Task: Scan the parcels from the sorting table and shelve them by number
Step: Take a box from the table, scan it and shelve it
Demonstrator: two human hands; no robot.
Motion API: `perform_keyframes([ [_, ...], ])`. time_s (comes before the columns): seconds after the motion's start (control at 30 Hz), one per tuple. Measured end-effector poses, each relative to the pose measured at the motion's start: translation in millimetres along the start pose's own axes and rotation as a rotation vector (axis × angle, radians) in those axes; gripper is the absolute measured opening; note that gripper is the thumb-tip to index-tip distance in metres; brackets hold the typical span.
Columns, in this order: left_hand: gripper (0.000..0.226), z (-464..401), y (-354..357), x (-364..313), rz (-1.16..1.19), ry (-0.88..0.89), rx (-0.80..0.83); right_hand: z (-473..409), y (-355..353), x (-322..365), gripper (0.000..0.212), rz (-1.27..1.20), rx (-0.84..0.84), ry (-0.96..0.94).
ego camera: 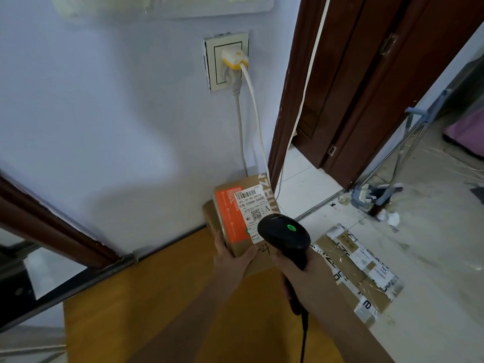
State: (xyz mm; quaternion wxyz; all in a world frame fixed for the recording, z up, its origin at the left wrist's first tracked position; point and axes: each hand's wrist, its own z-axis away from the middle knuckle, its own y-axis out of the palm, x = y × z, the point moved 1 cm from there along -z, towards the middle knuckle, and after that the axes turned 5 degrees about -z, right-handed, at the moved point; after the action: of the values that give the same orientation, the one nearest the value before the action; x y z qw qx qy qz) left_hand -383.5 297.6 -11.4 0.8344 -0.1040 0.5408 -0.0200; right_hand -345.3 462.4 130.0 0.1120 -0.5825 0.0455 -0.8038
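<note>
Wooden tabletop (162, 305) below — left hand (230, 260) grips parcel (243, 218), right hand (296, 268) grips scanner (284, 234).

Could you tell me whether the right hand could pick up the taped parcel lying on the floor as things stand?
Probably not yet: the right hand grips the scanner, so it has no free fingers. The path to the taped parcel beside it looks unobstructed.

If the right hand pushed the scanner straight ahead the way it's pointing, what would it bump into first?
Most likely the white label on the cardboard box that the left hand holds. The right hand aims the scanner at it from close by, though the exact gap is unclear.
</note>
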Motion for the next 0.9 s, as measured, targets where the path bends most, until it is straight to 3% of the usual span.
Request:
perform_keyframes([
  [0.1, 0.135, 3.6, 4.5, 8.0, -0.090, 0.040, -0.020, 1.4, -0.1, -1.2, 0.027, -0.010, -0.011, -0.004],
  [0.23, 0.135, 5.0, -0.9, 16.6, -0.012, 0.032, 0.033, 5.4, -2.9, -5.9, 0.020, 0.005, -0.081, -0.012],
  [0.4, 0.112, 24.0, -14.1, 39.3, 0.000, 0.065, 0.110, 13.0, -3.2, -9.8, 0.013, 0.055, -0.138, -0.025],
  [0.9, 0.106, 76.8, -16.7, 44.8, 0.028, 0.185, 0.017, 62.9, 11.5, -6.7, 0.022, 0.064, -0.127, -0.010],
])
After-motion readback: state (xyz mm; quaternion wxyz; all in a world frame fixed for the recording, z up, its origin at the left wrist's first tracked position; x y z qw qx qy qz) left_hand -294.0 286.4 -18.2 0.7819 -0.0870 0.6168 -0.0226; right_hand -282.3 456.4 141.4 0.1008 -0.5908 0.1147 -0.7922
